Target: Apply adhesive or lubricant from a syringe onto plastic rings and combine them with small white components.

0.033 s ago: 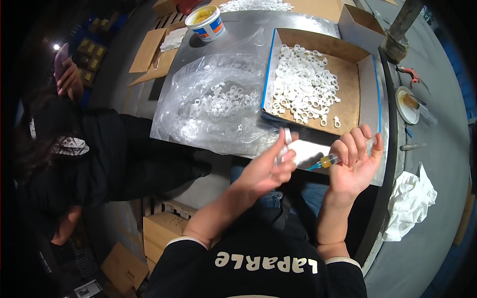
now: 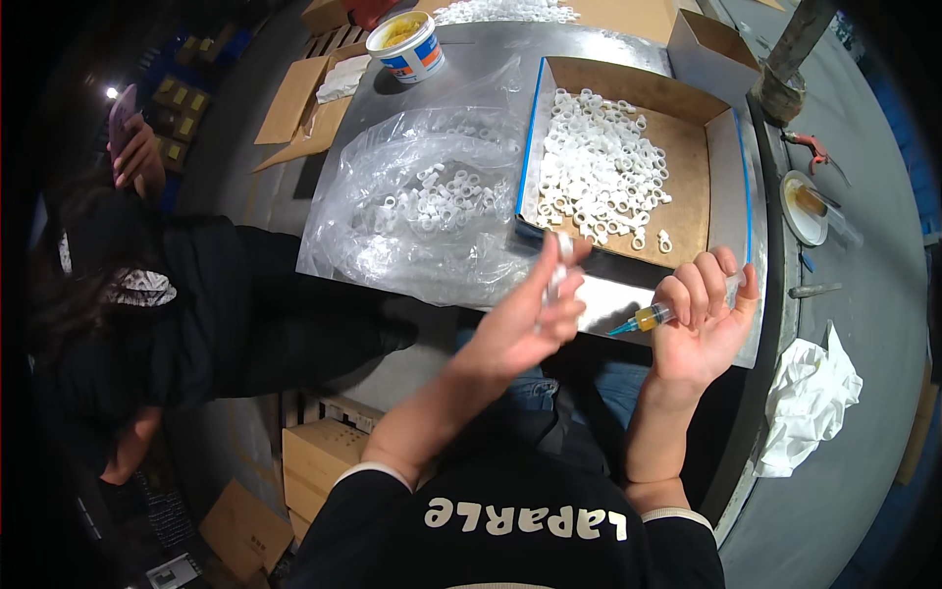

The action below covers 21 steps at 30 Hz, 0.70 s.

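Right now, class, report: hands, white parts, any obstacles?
Left hand holding white pieces, blurred. Right hand gripping syringe. White rings heaped in open box. Possible obstacle: plastic bag, left of box.

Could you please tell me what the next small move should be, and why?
Probably bring the blurred white piece in the left hand toward the blue tip of the syringe: the right hand holds the syringe with its tip pointing leftward, and a gap separates tip and left hand.

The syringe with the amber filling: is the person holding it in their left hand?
No, the syringe is in the person's right hand, with its blue tip pointing toward the picture's left.
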Tool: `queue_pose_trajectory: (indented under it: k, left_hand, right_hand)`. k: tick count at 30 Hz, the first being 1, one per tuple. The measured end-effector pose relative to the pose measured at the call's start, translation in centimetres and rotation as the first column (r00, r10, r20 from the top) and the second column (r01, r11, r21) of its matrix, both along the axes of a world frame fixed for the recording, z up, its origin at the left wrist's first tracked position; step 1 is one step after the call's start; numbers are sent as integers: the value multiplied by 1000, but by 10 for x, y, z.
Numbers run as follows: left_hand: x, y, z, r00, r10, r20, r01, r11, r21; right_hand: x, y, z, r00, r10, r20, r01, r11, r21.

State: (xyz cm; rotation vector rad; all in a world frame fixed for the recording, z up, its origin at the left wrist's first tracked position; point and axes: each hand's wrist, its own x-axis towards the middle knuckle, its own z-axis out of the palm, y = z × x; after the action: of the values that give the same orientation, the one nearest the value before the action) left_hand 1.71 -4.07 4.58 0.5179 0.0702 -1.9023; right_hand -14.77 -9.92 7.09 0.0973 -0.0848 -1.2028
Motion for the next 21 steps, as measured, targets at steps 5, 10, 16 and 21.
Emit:
queue_pose_trajectory:
  k: [5,10,16,21]
  left_hand:
    - [4,-46,8,998,16,-65,-23,993,-114]
    - [-1,-32,-3,999,-22,49,26,995,-92]
    - [-5,-2,-5,943,-40,330,75,993,-93]
    - [-12,17,-19,902,-6,432,54,994,-99]
  right_hand:
    - [-5,5,5,998,-44,-42,42,998,-45]
    - [-6,7,3,997,-60,-56,58,997,-41]
    - [2,8,5,995,-60,-86,54,996,-65]
    - [12,13,10,975,-112,-189,94,990,-103]
